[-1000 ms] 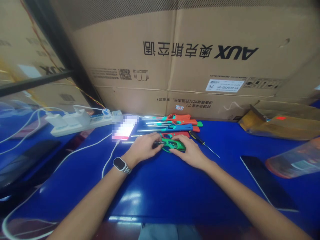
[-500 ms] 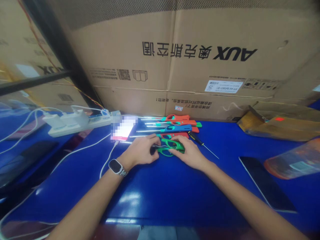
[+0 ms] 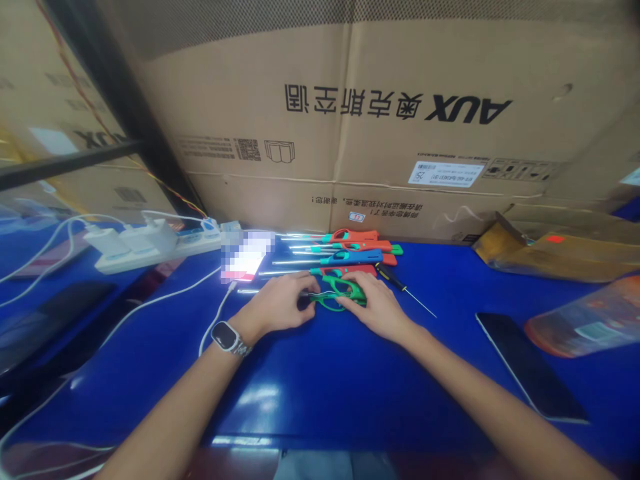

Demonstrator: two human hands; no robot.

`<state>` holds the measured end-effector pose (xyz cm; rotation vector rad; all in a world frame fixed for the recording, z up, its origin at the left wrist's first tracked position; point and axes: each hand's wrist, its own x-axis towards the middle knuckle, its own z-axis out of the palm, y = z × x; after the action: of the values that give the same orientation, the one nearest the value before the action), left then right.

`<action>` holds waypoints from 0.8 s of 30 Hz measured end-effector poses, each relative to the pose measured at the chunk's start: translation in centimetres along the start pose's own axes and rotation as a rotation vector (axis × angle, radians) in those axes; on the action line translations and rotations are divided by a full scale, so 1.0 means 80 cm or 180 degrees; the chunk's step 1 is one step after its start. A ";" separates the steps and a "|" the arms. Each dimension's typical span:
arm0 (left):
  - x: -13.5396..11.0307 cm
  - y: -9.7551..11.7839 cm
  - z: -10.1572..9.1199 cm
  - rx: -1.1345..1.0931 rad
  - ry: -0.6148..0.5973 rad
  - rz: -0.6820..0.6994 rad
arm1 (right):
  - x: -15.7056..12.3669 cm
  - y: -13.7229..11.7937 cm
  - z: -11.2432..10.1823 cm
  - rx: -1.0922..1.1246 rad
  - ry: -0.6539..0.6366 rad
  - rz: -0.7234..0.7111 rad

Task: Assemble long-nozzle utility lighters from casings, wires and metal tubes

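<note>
Green lighter (image 3: 356,291) near the surface's (image 3: 310,387) far edge, just in front of the red lighter (image 3: 353,271)! Left grip (image 3: 280,301) pinches its dark neck (image 3: 303,301), right grip (image 3: 381,308) clasps the handle; its shell looks wider parted than a second ago, seemingly opening.

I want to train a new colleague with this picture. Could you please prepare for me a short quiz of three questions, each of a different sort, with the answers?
1. Multiple choice: what colour is the lighter body held in the right hand?
A) orange
B) blue
C) green

2. True or false: the large letters AUX on the cardboard box appear upside down.

3. Put these in order from left to right in the picture: screwdriver, power strip, watch.

Key:
1. C
2. True
3. power strip, watch, screwdriver
</note>
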<state>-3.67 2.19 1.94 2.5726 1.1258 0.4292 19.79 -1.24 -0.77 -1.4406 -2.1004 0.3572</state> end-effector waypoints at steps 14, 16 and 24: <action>0.006 0.006 0.007 0.0523 0.0105 -0.0032 | 0.000 -0.004 0.001 -0.0123 0.0029 0.0055; 0.006 0.009 0.007 0.0621 0.0082 -0.0046 | 0.000 -0.005 0.001 -0.0123 0.0026 0.0061; 0.011 0.026 0.018 0.0930 0.0002 -0.0163 | -0.001 -0.004 0.001 -0.0114 0.0010 0.0026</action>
<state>-1.19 1.33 1.55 2.7809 1.3394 0.2701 19.52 -1.47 -0.66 -1.4695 -2.1089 0.3217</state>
